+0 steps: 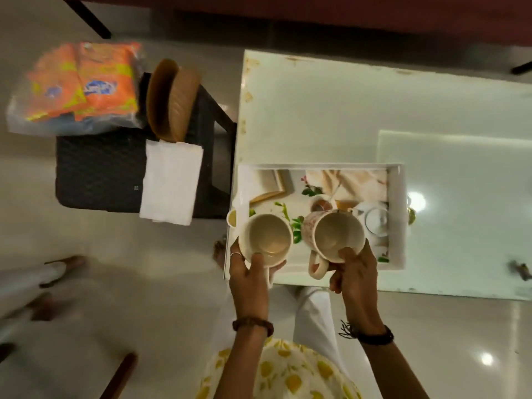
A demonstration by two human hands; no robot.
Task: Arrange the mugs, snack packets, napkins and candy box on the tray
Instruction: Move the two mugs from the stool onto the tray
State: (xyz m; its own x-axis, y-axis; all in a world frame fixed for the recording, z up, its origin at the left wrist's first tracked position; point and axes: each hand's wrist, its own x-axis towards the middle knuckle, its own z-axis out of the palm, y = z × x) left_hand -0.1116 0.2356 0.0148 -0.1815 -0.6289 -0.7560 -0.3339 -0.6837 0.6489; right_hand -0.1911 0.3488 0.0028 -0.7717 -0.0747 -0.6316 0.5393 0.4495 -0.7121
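Left hand (250, 272) and right hand (352, 272) each have a grip clamped on a mug (266, 240), mouths up over the tray's (395, 214) near edge, probably so both land together. Napkins (169, 182), snacks (83, 84) sit well left.

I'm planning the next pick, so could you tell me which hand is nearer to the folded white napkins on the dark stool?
Left. The left hand holds a mug just right of and below the napkins; the right hand is farther right.

Dark woven stool (98, 174) beside a white glossy table (331, 110), pale tiled floor (129, 283).
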